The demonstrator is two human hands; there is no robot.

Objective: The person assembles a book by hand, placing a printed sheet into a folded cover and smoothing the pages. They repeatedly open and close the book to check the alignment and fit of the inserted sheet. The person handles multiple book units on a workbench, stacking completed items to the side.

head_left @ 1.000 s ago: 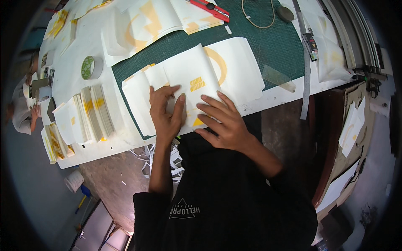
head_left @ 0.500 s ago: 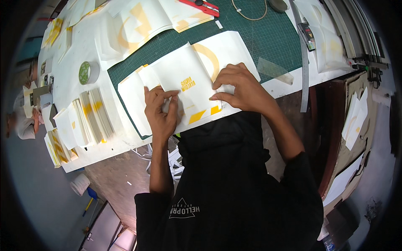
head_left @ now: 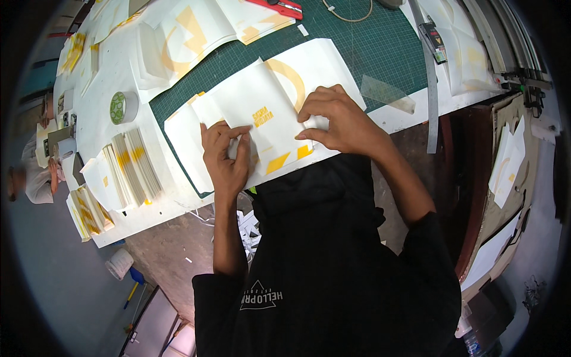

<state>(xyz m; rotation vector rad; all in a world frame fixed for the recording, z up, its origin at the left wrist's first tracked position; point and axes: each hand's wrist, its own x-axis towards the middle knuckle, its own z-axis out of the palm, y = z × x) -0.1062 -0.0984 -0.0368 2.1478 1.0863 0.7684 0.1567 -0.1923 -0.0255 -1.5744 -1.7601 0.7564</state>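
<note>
A white paper sheet with yellow print [head_left: 238, 98], folded into panels, lies on the green cutting mat [head_left: 389, 59] and overhangs toward the table's near edge. At the left fold of its middle panel, my left hand [head_left: 226, 157] has thumb and forefinger bent together on the paper. My right hand [head_left: 342, 119] is closed at the right fold, thumb below and fingers above, gripping the panel's edge. A pale curved print shows on the right panel, and yellow blocks run along the near edge. The fingertips hide parts of both folds.
Beyond the sheet lie another printed sheet [head_left: 190, 35] and a red cutter [head_left: 276, 7]. To the left are a tape roll [head_left: 124, 107] and stacks of folded paper [head_left: 131, 169]. A steel ruler [head_left: 431, 101] and clear plastic piece [head_left: 388, 94] lie right. Another person [head_left: 38, 172] is far left.
The whole view has shifted slightly. Both hands keep nearly the same grip on the folded sheet, with no clear change in the folds.
</note>
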